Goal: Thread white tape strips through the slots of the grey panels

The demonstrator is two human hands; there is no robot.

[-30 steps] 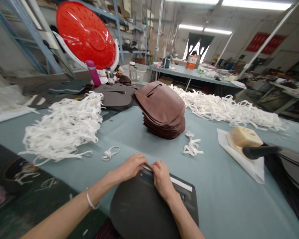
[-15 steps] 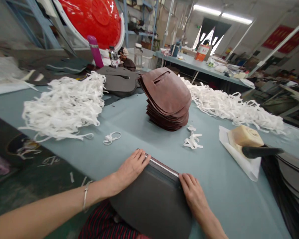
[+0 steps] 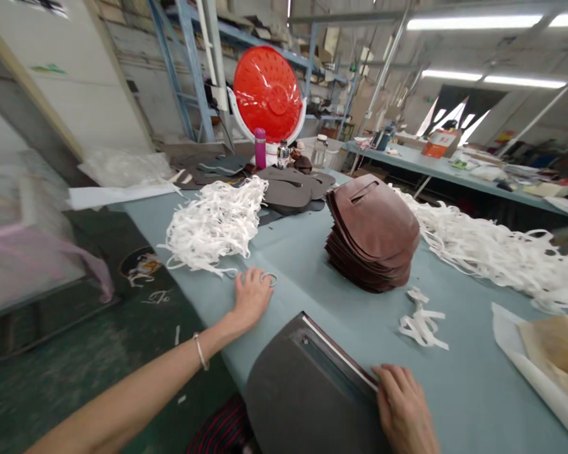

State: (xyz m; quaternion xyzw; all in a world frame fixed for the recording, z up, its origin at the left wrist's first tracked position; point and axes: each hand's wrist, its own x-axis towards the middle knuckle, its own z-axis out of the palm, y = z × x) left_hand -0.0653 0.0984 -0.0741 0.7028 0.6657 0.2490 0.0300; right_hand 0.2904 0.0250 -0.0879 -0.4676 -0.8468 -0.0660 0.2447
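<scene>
Two hands in view, both yours. Your left hand (image 3: 252,297) lies flat on the table (image 3: 312,296), fingers loosely spread and open, with the fingertips at one small white loop (image 3: 268,278); no grip on it is visible. A single bangle (image 3: 199,351) sits on that wrist.

Your right hand (image 3: 402,407) is cut off by the lower frame edge. Its fingers (image 3: 395,384) are slightly curved over the edge of one dark panel (image 3: 307,391); whether they grip it or merely rest there, I cannot tell. The panel lies on the table edge directly before you, its lower part cut off. One white strip (image 3: 338,353) runs along its upper edge.

Beyond it stands one stack of brown panels (image 3: 372,236), leaning; the count cannot be made out. Two large heaps of white straps (image 3: 213,227) lie to either side, the right heap (image 3: 492,252) running out of frame. One small strap bundle (image 3: 421,325) lies near your right hand. Farther off is a loose pile of dark panels (image 3: 286,192), its count hard to make out.
</scene>
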